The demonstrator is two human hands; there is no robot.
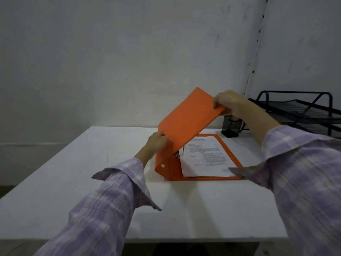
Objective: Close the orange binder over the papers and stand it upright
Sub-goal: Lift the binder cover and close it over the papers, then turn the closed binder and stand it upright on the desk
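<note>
1. Left hand (159, 141): fingers curled against the outer face of the orange binder (186, 124) near its lower left edge, just above the spine; the fingers press on the cover, but whether they wrap round its edge cannot be told.
2. Right hand (227, 103): closed on the far upper corner of the raised cover, fingertips on the outer face, the rest of the hand behind it.
3. Orange binder: lies on the white tabletop (73, 172), right of centre. Its back cover is flat on the surface, the spine stands up at the left, and the front cover is held tilted, half open, over the contents.
4. Papers (204, 157): a printed sheet rests on the flat back cover, beside the metal ring mechanism (178, 154). Lines of text and a small blue mark near the lower right corner are visible, too small to read.
5. Sleeves (103, 206): lilac checked, cuffs unbuttoned on both arms.
6. Background: a black mesh pen cup (231, 127) and a black wire letter tray (302, 109) stand at the far right, apart from the binder.
</note>
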